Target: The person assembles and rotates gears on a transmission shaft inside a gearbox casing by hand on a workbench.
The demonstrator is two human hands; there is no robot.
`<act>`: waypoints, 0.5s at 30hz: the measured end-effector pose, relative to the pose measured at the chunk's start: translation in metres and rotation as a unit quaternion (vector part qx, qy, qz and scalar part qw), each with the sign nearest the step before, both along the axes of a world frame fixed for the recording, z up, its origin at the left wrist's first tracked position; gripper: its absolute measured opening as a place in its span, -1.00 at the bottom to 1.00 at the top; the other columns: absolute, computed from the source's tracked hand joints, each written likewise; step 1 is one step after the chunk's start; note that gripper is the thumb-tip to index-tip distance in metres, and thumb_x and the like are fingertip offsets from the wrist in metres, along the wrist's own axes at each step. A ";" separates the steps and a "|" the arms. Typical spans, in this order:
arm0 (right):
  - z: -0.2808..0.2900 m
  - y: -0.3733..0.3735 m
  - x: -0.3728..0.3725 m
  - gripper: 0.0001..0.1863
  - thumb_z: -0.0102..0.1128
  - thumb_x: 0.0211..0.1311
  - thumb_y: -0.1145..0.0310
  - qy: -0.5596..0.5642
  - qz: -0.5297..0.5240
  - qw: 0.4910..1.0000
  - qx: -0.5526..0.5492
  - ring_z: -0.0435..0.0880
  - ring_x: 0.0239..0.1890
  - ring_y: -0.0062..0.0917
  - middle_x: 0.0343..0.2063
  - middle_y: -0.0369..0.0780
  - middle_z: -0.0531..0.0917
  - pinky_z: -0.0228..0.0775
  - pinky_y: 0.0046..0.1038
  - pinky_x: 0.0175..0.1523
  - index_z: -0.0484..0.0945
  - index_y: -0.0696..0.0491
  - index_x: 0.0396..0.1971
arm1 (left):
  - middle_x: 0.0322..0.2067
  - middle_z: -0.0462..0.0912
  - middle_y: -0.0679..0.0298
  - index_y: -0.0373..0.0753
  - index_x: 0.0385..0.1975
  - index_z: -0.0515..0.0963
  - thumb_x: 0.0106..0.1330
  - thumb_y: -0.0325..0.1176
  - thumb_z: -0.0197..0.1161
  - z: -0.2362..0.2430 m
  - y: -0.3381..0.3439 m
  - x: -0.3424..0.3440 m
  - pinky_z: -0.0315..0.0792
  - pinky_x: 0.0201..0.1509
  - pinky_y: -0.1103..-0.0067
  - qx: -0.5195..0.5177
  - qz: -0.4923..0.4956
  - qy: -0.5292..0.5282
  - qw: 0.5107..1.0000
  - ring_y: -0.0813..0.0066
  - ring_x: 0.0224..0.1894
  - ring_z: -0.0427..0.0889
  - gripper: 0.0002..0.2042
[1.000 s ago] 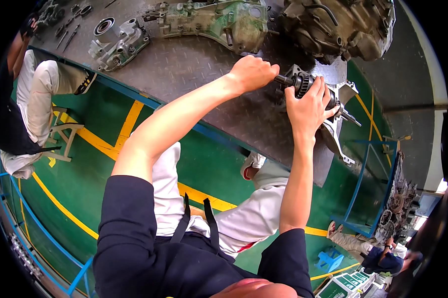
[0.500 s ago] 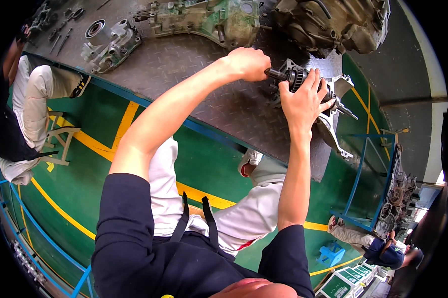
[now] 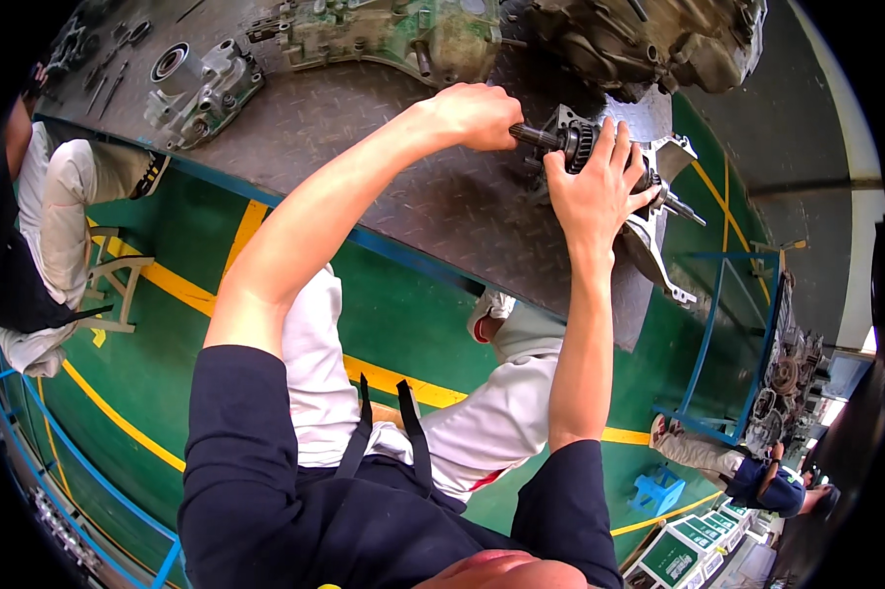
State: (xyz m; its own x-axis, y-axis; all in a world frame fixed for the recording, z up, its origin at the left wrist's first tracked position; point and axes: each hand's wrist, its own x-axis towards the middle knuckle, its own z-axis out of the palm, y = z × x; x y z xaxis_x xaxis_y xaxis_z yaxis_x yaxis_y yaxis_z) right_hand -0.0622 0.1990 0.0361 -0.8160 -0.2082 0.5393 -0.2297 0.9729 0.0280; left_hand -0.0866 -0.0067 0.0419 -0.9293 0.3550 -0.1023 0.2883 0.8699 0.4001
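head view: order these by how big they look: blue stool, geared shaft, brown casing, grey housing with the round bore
1. brown casing, though the top edge crops it
2. grey housing and geared shaft: unsure, right hand covers part of the shaft
3. blue stool

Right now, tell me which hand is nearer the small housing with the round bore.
Left. The left hand is to the right of the small housing, apart from it; the right hand lies farther right, over the gear shaft.
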 end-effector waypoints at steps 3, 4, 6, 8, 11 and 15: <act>0.000 0.000 0.001 -0.12 0.22 0.05 -0.01 0.000 0.000 1.000 -0.002 0.23 0.44 -0.08 0.42 -0.12 0.34 -0.27 0.50 0.39 0.32 0.12 0.38 | -0.21 0.76 0.04 -0.18 -0.18 0.72 0.26 -0.15 0.26 -0.001 -0.001 -0.001 0.60 0.02 0.22 0.008 0.000 0.001 1.000 0.03 -0.08 0.73 -0.72; 0.000 0.000 0.000 -0.12 0.22 0.05 0.00 0.003 0.002 1.000 -0.007 0.23 0.44 -0.08 0.41 -0.13 0.35 -0.26 0.50 0.39 0.32 0.13 0.38 | -0.21 0.76 0.04 -0.19 -0.19 0.72 0.26 -0.15 0.26 -0.001 -0.002 -0.002 0.60 0.02 0.22 0.018 -0.001 -0.002 1.000 0.03 -0.08 0.73 -0.72; 0.000 0.001 -0.001 -0.13 0.22 0.05 0.00 0.005 0.004 1.000 -0.008 0.23 0.44 -0.09 0.41 -0.14 0.35 -0.26 0.51 0.39 0.32 0.13 0.37 | -0.26 0.74 0.01 -0.23 -0.20 0.70 0.26 -0.17 0.26 -0.002 -0.003 -0.004 0.59 -0.02 0.21 0.034 -0.010 -0.010 0.999 0.00 -0.11 0.72 -0.71; 0.000 0.001 -0.001 -0.13 0.22 0.05 0.00 0.006 0.007 1.000 -0.009 0.24 0.44 -0.10 0.41 -0.14 0.36 -0.25 0.51 0.39 0.33 0.13 0.37 | -0.30 0.73 -0.03 -0.27 -0.20 0.69 0.27 -0.18 0.26 -0.002 -0.004 -0.008 0.57 -0.07 0.20 0.049 -0.017 -0.019 0.998 -0.02 -0.14 0.72 -0.71; 0.001 0.001 0.000 -0.14 0.22 0.04 0.01 0.002 0.008 1.000 0.000 0.25 0.44 -0.12 0.40 -0.15 0.36 -0.25 0.53 0.38 0.35 0.13 0.36 | -0.43 0.70 0.00 -0.31 -0.25 0.68 0.26 -0.19 0.24 -0.001 -0.006 -0.015 0.54 -0.19 0.23 0.065 -0.040 -0.061 0.995 0.02 -0.29 0.71 -0.70; 0.001 0.001 0.000 -0.14 0.22 0.04 0.01 -0.005 0.005 1.000 0.013 0.25 0.45 -0.15 0.40 -0.15 0.37 -0.26 0.54 0.37 0.36 0.13 0.35 | -0.41 0.73 0.03 -0.30 -0.23 0.69 0.23 -0.16 0.26 0.001 -0.005 -0.024 0.54 -0.19 0.26 0.040 -0.029 -0.164 0.985 0.07 -0.31 0.69 -0.68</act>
